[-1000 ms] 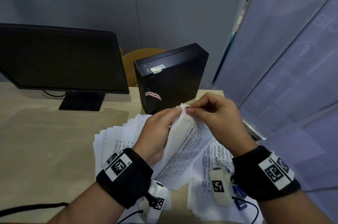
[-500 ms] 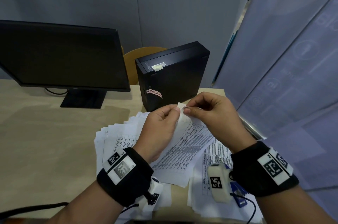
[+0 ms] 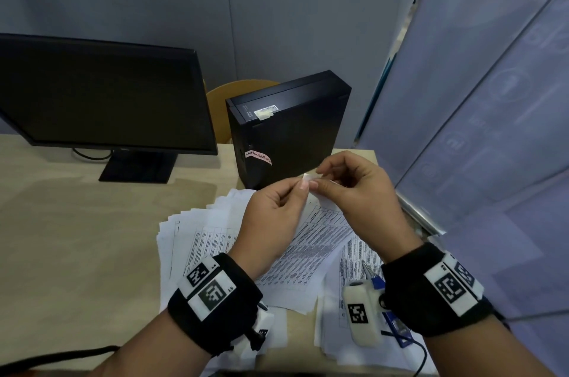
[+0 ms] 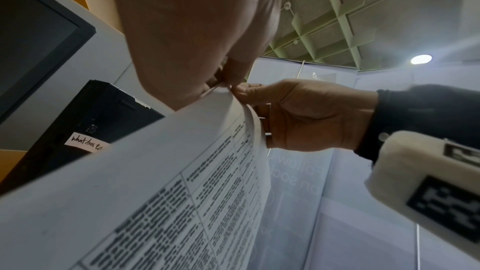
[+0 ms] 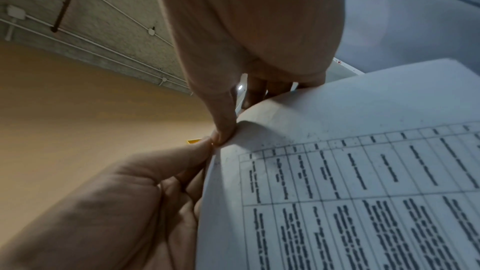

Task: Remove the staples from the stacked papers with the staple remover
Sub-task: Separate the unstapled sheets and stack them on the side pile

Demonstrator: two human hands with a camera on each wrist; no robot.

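White papers (image 3: 311, 250) (black printed tables); black monitor (image 3: 101, 99).

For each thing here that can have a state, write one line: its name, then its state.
monitor: screen dark
computer case: standing upright
held sheets: corner lifted, pinched
left hand: pinching corner
right hand: pinching corner
paper stack: fanned out flat
staple remover: lying unused on papers
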